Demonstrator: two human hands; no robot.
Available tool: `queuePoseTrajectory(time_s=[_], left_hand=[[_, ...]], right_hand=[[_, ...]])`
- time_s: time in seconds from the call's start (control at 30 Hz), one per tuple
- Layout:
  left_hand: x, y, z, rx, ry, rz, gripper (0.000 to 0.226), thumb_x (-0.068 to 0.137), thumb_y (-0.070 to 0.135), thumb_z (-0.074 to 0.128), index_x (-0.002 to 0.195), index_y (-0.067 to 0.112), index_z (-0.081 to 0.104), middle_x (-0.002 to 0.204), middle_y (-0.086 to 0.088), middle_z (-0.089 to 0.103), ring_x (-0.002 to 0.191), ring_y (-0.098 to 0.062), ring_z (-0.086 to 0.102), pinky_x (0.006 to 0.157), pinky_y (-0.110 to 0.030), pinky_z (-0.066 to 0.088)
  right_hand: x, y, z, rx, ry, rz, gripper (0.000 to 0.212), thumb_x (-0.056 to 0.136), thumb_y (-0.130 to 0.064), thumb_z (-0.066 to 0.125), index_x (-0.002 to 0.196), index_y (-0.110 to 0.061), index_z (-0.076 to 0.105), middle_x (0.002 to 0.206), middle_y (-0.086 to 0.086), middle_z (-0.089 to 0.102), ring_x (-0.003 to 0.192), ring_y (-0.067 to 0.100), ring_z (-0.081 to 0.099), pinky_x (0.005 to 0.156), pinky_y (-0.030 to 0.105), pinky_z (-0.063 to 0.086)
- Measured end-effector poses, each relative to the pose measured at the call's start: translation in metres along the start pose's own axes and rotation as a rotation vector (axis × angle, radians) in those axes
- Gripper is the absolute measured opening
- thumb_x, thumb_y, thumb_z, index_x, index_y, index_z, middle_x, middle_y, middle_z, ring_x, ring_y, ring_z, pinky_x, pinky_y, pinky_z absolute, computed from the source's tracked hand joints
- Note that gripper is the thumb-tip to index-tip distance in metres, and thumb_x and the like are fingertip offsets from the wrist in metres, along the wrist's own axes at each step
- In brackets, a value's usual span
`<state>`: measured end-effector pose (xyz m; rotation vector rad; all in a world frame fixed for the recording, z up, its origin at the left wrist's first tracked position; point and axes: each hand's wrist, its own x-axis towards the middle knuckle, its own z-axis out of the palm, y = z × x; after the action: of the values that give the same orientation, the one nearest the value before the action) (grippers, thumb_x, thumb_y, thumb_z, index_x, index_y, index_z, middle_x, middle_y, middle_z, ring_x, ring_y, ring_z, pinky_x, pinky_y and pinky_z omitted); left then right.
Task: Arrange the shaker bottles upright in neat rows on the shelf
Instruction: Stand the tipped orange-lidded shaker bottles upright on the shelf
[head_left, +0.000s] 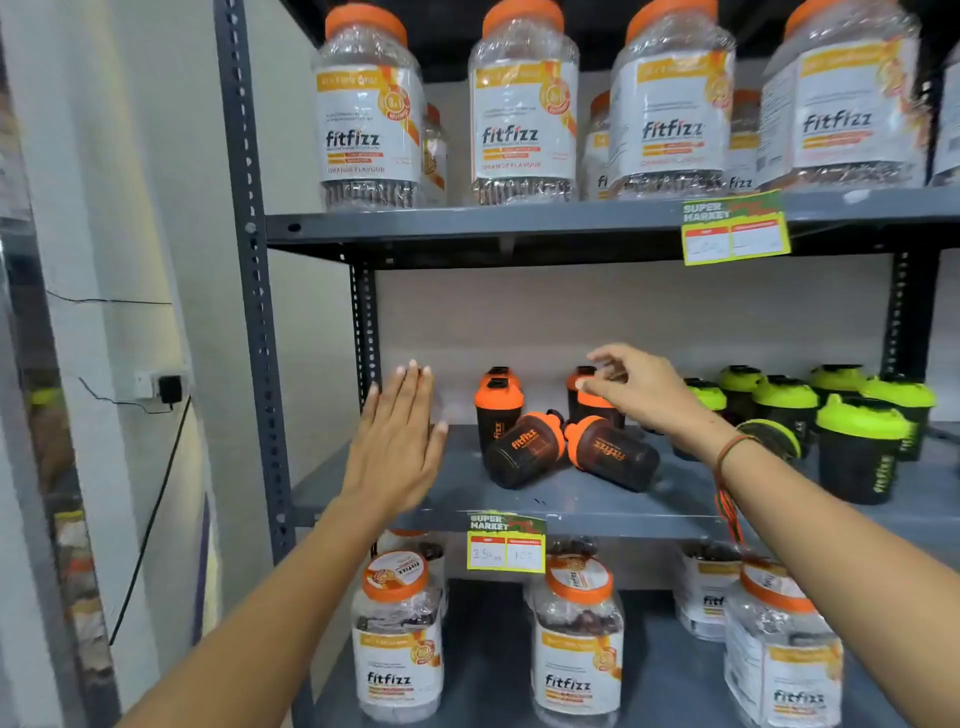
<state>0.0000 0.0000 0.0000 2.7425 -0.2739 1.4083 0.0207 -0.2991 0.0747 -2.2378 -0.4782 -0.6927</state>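
L hand (397, 436) flat, open over bare shelf (519, 501) edge — R hand (631, 387) loose, empty, above tipped orange shakers (571, 449).

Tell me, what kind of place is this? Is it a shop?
Most likely a shop. The metal shelf carries "Super Market" price tags, many identical Fitfizz jars stand in rows above, and matching shaker bottles sit out like goods for sale.

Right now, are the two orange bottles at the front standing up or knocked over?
Knocked over. The left bottle and right bottle lie on their sides on the shelf, orange lids tipped toward each other.
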Motion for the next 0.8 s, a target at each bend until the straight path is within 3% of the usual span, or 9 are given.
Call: queuePoseTrajectory(time_s=[0.13,0.27,0.4,0.5,0.63,0.8], left_hand=[[-0.018,-0.037,0.046,0.075,-0.238,-0.114,0.067,0.097,0.05,0.013,0.149,0.015,-0.008,0.16,-0.006,-0.007,0.145,-0.016,-0.013,0.116,-0.037,-0.01],[-0.021,-0.078,0.08,0.102,-0.395,-0.209,0.07,0.097,0.049,0.022,0.151,0.012,-0.004,0.161,-0.008,-0.004,0.147,-0.02,-0.008,0.114,-0.038,-0.009],[-0.024,-0.108,0.103,0.099,-0.573,-0.316,0.072,0.097,0.048,0.028,0.151,0.011,-0.003,0.161,-0.009,-0.004,0.147,-0.023,-0.006,0.117,-0.042,-0.004],[-0.025,-0.12,0.111,0.062,-0.652,-0.37,0.068,0.098,0.049,0.024,0.152,0.011,0.005,0.161,-0.008,0.003,0.147,-0.022,0.0,0.118,-0.043,0.001],[-0.023,-0.128,0.114,0.022,-0.733,-0.345,0.065,0.098,0.049,0.022,0.151,0.012,0.016,0.16,-0.008,0.012,0.147,-0.022,0.009,0.117,-0.044,0.002],[-0.024,-0.131,0.109,-0.005,-0.775,-0.33,0.067,0.097,0.053,0.018,0.152,0.013,0.012,0.16,-0.007,0.011,0.147,-0.021,0.009,0.117,-0.042,0.0]], right_hand=[[0.018,0.019,0.041,-0.204,-0.228,-0.078,0.044,0.083,-0.036,0.076,0.123,-0.021,0.066,0.12,0.001,0.069,0.112,0.018,0.063,0.095,0.031,0.047],[0.042,0.034,0.079,-0.433,-0.345,-0.194,0.054,0.077,-0.036,0.073,0.129,-0.028,0.058,0.125,0.002,0.063,0.117,0.024,0.057,0.095,0.039,0.048],[0.058,0.052,0.112,-0.66,-0.431,-0.322,0.084,0.075,-0.029,0.075,0.149,-0.028,0.036,0.138,0.004,0.05,0.128,0.027,0.048,0.103,0.044,0.045],[0.068,0.061,0.125,-0.835,-0.45,-0.458,0.098,0.074,-0.024,0.08,0.156,-0.024,0.026,0.154,0.006,0.037,0.142,0.029,0.037,0.115,0.043,0.032],[0.076,0.067,0.136,-0.923,-0.513,-0.542,0.093,0.078,-0.02,0.076,0.155,-0.027,0.025,0.164,0.002,0.027,0.153,0.024,0.019,0.122,0.041,0.015],[0.076,0.059,0.133,-0.947,-0.515,-0.639,0.086,0.066,-0.038,0.076,0.144,-0.026,0.042,0.141,0.001,0.053,0.135,0.023,0.048,0.119,0.038,0.023]])
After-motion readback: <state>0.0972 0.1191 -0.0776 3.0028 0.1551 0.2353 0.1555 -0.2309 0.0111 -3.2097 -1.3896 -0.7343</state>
